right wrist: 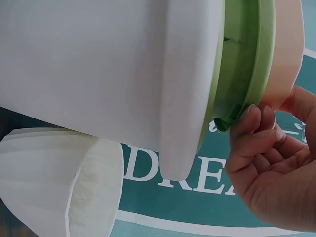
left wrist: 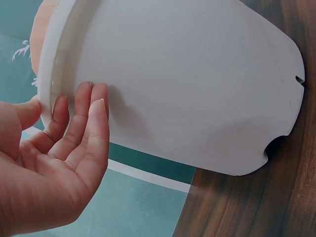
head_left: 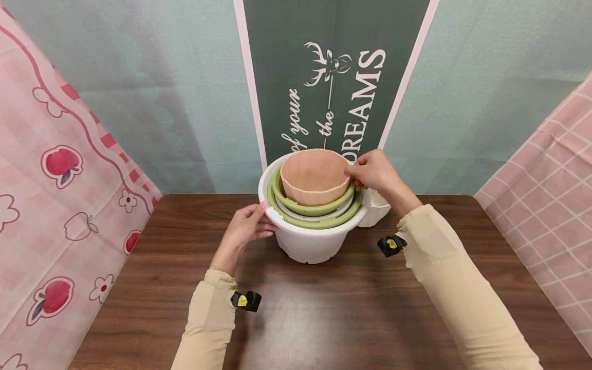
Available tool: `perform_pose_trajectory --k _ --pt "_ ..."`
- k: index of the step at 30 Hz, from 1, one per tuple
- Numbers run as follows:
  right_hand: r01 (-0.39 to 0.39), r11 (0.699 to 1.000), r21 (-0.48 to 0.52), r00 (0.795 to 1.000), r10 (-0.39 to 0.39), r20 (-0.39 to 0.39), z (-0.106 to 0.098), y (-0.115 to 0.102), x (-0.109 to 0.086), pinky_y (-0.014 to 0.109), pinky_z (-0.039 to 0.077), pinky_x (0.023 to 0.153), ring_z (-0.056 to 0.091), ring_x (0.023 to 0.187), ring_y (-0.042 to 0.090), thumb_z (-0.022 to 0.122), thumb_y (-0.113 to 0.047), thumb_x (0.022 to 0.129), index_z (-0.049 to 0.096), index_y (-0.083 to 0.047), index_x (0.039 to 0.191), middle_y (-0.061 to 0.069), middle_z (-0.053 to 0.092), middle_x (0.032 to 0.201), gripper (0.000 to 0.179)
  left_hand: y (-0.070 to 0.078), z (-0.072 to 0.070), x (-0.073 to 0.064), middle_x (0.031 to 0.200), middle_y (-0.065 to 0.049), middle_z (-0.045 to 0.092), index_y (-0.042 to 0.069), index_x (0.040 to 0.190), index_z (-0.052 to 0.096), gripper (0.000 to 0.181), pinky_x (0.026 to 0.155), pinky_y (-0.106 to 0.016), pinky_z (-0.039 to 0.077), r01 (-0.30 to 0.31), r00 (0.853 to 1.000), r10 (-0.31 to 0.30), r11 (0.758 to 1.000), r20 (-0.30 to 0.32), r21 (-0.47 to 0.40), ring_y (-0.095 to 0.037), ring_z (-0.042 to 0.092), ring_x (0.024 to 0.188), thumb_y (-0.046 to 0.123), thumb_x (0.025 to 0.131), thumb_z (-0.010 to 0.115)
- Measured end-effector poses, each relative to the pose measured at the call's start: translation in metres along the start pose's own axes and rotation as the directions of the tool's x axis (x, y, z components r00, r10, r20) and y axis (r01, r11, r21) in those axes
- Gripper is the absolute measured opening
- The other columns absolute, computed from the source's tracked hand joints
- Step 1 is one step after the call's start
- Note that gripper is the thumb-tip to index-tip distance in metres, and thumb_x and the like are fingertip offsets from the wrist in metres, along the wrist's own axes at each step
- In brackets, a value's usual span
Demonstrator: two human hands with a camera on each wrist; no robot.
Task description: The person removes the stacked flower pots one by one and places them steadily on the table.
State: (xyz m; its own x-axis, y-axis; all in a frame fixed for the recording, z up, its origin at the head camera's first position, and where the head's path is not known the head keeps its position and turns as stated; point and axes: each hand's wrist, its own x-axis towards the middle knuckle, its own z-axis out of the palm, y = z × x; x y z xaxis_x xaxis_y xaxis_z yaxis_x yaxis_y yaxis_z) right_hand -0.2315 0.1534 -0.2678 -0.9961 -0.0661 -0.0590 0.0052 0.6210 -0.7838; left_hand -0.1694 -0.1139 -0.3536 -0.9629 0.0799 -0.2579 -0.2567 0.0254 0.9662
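Observation:
A large white flowerpot (head_left: 310, 247) stands upright near the table's back edge. Nested inside it are green pots (head_left: 317, 211), a white rim between them, and a scalloped peach pot (head_left: 315, 172) on top. My left hand (head_left: 248, 226) pinches the white pot's rim at its left, thumb on the rim and fingers beneath, as the left wrist view shows. At the right of the stack, my right hand (head_left: 376, 173) pinches the peach pot's rim between thumb and fingers. In the right wrist view its curled fingers (right wrist: 253, 118) overlap the upper green rim.
A smaller white pot (head_left: 373, 211) with a faceted wall stands just right of the stack, partly hidden behind it. The brown wooden table (head_left: 296, 318) ends at a green curtain with lettering (head_left: 337, 77). Pink patterned cloths (head_left: 65, 169) hang at both sides.

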Motion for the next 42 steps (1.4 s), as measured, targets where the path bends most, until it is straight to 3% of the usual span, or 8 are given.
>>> perform_pose_trajectory --k 10,17,33,42 --pt "0.025 1.0 -0.003 1.0 -0.025 0.019 -0.003 -0.004 0.0 0.024 0.039 0.041 0.045 0.042 0.014 0.056 -0.007 0.083 0.059 0.0 0.056 0.005 0.049 0.044 0.028 -0.001 -0.002 0.001 0.079 -0.007 0.064 -0.003 0.113 0.053 0.042 0.068 -0.029 0.055 0.0 1.0 0.0 1.0 0.0 0.0 -0.02 0.065 0.077 0.035 0.096 0.043" --pt "0.059 0.998 -0.03 0.998 -0.059 0.012 -0.006 -0.006 0.0 0.026 0.045 0.044 0.051 0.045 0.016 0.056 -0.007 0.084 0.061 0.002 0.06 0.005 0.053 0.047 0.026 -0.001 -0.001 0.001 0.078 -0.007 0.064 -0.002 0.113 0.054 0.04 0.067 -0.029 0.055 0.012 1.0 -0.012 1.0 -0.009 -0.007 -0.018 0.065 0.074 0.033 0.097 0.043" --pt "0.06 0.993 0.098 0.998 -0.063 0.028 -0.011 -0.012 -0.003 0.031 0.055 0.055 0.06 0.05 0.014 0.054 -0.002 0.084 0.06 0.008 0.067 0.008 0.06 0.056 0.02 -0.001 0.001 0.001 0.077 -0.007 0.064 -0.003 0.11 0.054 0.037 0.065 -0.028 0.055 0.018 1.0 -0.019 1.0 -0.023 -0.021 -0.017 0.065 0.071 0.03 0.098 0.043" --pt "0.074 0.991 0.116 0.996 -0.079 0.039 -0.014 -0.013 -0.005 0.033 0.055 0.058 0.061 0.054 0.012 0.052 -0.002 0.085 0.056 0.008 0.067 0.008 0.063 0.061 0.021 -0.001 0.001 0.001 0.077 -0.008 0.064 -0.005 0.11 0.054 0.038 0.065 -0.028 0.055 0.013 1.0 -0.014 1.0 -0.019 -0.024 -0.018 0.065 0.072 0.03 0.097 0.043"
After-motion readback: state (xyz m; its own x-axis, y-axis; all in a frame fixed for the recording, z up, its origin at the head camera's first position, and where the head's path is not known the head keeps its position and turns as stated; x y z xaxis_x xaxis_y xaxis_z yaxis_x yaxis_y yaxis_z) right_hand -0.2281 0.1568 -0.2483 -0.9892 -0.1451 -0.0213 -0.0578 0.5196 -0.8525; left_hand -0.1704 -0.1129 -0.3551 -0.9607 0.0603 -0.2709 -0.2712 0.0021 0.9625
